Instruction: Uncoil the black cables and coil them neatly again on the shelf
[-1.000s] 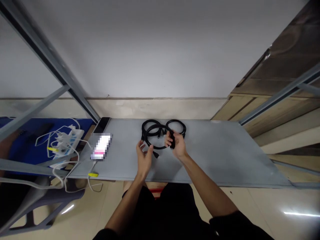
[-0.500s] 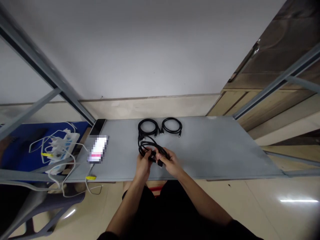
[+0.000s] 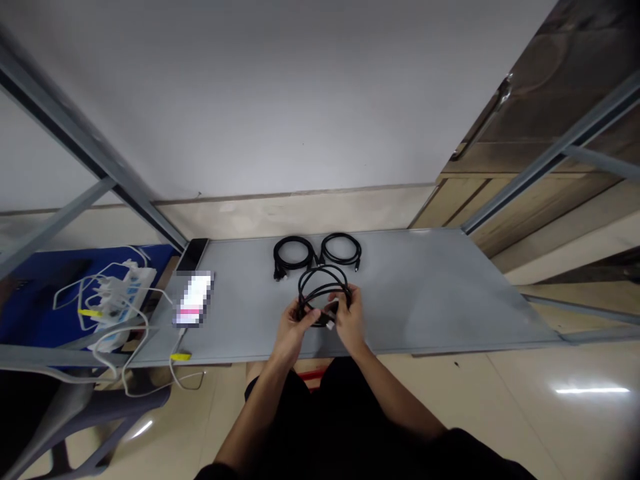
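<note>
Between my hands is a black cable [image 3: 323, 269], looped into a loose coil above the near part of the grey shelf [image 3: 425, 300]. My left hand [image 3: 293, 328] grips the coil's left side, thumb lying across it. On the coil's right side, my right hand [image 3: 349, 320] has its fingers closed round the cable near a dark connector with a pale metal end [image 3: 331, 325]. Just beyond lie two more black cables, a left coil [image 3: 275, 255] and a right coil [image 3: 359, 250], flat and side by side with their plugs close together.
To the left lie a lit phone [image 3: 196, 293], blurred out, and a dark phone-like slab [image 3: 193, 255]. White charging cables [image 3: 145, 327] run from a crowded power strip [image 3: 143, 287] over the shelf's left edge. Metal frame posts [image 3: 520, 187] rise at both sides, and a wall [image 3: 300, 133] stands behind.
The held coil has shifted right and opened into a rounder loop, apart from the left coil behind. My right hand has turned more upright, and the pale connector end now shows.
</note>
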Available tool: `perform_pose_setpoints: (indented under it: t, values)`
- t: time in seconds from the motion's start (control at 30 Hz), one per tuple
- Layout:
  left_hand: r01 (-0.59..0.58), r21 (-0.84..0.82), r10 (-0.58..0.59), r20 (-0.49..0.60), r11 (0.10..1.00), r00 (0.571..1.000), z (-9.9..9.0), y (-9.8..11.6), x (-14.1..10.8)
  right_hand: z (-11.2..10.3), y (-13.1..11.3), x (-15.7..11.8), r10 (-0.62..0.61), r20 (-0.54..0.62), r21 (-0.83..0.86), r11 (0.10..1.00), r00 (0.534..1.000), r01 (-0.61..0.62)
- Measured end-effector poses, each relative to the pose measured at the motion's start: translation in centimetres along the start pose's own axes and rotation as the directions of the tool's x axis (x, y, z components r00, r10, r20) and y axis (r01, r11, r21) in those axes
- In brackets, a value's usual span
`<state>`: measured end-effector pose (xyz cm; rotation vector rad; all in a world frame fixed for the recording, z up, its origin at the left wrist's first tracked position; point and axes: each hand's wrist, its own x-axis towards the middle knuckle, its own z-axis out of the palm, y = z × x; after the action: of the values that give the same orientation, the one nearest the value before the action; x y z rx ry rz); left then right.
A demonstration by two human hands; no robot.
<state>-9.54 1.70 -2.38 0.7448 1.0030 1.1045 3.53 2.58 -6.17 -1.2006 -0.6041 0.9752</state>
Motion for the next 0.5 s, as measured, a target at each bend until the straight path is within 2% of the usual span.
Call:
perform_pose_setpoints:
  t: [0.1,0.17,0.2,0.27,0.37,0.43,0.5]
  values:
    - [0.048,0.16,-0.088,0.255,0.986,0.963,-0.1,0.1,-0.7,-0.8,0.2,0.6,-0.052,0.006,-0.048,0.997,0.999,0.052]
    - [0.04,0.202,-0.102,0.307,0.979,0.946,-0.2,-0.3,-0.8,-1.4,0.1,0.9,-0.089,-0.01,-0.067,0.994,0.996,0.089]
    - [0.033,0.193,-0.086,0.274,0.981,0.958,-0.2,-0.6,-0.7,-1.6,0.0,1.1,-0.09,-0.023,-0.085,0.993,0.996,0.087]
    - [0.025,0.147,-0.043,0.123,0.989,0.991,-0.3,-1.4,-0.2,-2.0,-0.3,1.4,-0.052,-0.043,-0.141,0.989,0.998,0.046]
    - [-0.011,0.153,0.027,-0.102,0.988,0.994,-0.6,-2.9,1.1,-2.1,-0.9,1.6,0.025,0.002,-0.18,0.983,1.0,-0.024]
    - [-0.045,0.205,0.077,-0.151,0.978,0.986,-0.8,-3.8,1.7,-1.8,-1.1,1.2,0.052,0.035,-0.151,0.987,0.998,-0.046]
    - [-0.078,0.24,0.114,-0.14,0.968,0.984,-0.9,-4.4,2.0,-1.4,-1.2,0.6,0.07,0.09,-0.088,0.994,0.993,-0.062]
